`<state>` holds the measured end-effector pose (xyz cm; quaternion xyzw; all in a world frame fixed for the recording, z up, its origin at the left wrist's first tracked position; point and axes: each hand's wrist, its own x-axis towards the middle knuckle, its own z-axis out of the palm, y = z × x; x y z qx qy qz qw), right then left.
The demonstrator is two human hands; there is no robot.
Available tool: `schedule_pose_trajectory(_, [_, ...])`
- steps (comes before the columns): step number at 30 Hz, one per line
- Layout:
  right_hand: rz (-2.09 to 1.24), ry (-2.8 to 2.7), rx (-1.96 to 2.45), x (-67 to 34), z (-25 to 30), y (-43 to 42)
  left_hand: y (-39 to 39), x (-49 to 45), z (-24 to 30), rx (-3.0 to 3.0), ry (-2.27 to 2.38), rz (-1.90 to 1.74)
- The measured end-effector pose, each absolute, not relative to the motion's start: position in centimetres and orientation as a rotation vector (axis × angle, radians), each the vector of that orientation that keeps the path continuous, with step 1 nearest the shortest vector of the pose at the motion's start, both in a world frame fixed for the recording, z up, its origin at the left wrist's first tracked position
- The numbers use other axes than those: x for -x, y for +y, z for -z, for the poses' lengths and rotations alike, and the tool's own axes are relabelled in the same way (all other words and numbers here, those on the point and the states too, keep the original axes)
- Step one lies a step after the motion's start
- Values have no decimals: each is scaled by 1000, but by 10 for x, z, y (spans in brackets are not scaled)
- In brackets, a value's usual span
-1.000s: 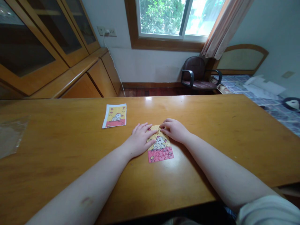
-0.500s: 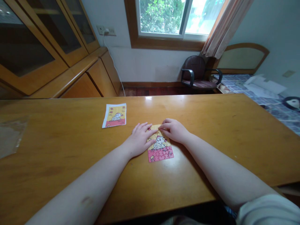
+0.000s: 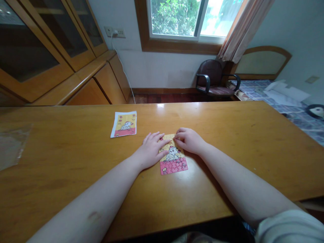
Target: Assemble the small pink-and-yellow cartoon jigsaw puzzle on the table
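A jigsaw puzzle (image 3: 173,165) lies flat on the wooden table, its picture a white cartoon animal on yellow above a pink band with visible piece seams. My left hand (image 3: 152,150) rests flat over its left edge, fingers spread. At the upper right corner of the puzzle, my right hand (image 3: 188,140) has thumb and fingertips drawn together in a pinch. Whatever those fingertips hold, if anything, is hidden. Farther back to the left is a white-bordered picture sheet (image 3: 126,125) with the same design.
The wooden table (image 3: 215,189) spreads out around both hands. A clear plastic bag (image 3: 12,145) lies at its left side. Beyond stand a cabinet (image 3: 101,81), an office chair (image 3: 211,76) and a bed (image 3: 298,114) with papers, below a window (image 3: 174,18).
My right hand's fingertips have shifted slightly rightward along the puzzle's top. My left hand stays where it was.
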<state>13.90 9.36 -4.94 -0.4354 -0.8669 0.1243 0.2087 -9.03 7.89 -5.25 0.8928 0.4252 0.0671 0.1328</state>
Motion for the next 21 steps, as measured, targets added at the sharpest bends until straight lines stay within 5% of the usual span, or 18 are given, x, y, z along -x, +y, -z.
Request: schedule_pose_trajectory(21, [-307,-2392,1323,-141,41,92,81,91,53,-2559,1197,-182])
